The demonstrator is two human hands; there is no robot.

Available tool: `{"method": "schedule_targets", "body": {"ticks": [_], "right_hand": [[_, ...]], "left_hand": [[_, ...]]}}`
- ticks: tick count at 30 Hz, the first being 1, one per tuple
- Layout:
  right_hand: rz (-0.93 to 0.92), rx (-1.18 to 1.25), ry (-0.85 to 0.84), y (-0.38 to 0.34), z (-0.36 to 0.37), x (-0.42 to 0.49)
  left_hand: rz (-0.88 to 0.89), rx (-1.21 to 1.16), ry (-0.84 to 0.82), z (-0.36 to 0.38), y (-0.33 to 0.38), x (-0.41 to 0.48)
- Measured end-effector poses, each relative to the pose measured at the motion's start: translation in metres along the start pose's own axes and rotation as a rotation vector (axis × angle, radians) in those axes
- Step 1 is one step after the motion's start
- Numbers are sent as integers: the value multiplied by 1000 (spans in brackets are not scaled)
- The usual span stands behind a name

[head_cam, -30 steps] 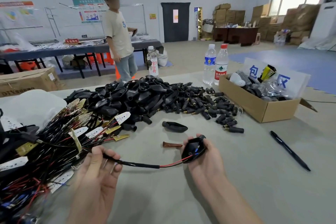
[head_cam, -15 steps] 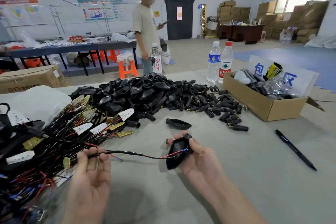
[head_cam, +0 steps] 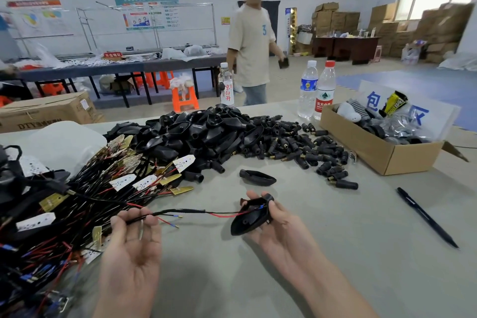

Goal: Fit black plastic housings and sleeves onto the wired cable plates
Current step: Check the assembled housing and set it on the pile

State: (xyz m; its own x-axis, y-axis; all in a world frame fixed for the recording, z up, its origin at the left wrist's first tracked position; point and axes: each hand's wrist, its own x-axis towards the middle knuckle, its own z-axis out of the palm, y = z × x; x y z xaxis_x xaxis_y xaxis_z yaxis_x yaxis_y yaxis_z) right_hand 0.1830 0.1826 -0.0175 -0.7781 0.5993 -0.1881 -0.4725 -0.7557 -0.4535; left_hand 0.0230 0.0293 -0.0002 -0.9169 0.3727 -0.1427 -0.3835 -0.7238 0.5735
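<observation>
black pen (head_cam: pixel 426 217), cardboard box (head_cam: pixel 371 148), two water bottles (head_cam: pixel 316 89)

Left hand (head_cam: pixel 130 253): lying palm up, forearm reaching in from the bottom edge; fingers (head_cam: pixel 148 217) curling over and pinching a black cable (head_cam: pixel 180 212) near its end. Right hand (head_cam: pixel 281 230): also turning palm up, forearm entering from the lower right; thumb and fingertips cupping a black housing (head_cam: pixel 249 222), apparently gripping it at its upper end, though the contact is partly hidden. Both hands are hovering apart, bare, joined only by the cable.
</observation>
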Motion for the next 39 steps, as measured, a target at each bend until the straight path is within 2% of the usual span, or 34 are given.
{"method": "schedule_targets", "body": {"ticks": [5,10,14,20,27,32,36,39], "right_hand": [[-11,38,34,-2,-3,1],[-11,32,11,2,-2,0],[-2,106,-17,10,2,-2],[-10,102,-71,11,3,1],[-35,43,-116,10,0,-1],[14,29,-145,15,5,-4],[61,46,-135,21,12,-10],[87,6,-140,22,16,-14]], "left_hand": [[78,101,-34,2,-1,1],[-61,-53,29,1,3,-2],[-112,12,66,3,-2,-1],[141,252,-3,1,-7,-6],[59,165,-14,4,-5,-10],[-35,140,-56,8,-5,-12],[6,338,-232,10,-19,-22],[183,749,-334,7,-33,-31]]}}
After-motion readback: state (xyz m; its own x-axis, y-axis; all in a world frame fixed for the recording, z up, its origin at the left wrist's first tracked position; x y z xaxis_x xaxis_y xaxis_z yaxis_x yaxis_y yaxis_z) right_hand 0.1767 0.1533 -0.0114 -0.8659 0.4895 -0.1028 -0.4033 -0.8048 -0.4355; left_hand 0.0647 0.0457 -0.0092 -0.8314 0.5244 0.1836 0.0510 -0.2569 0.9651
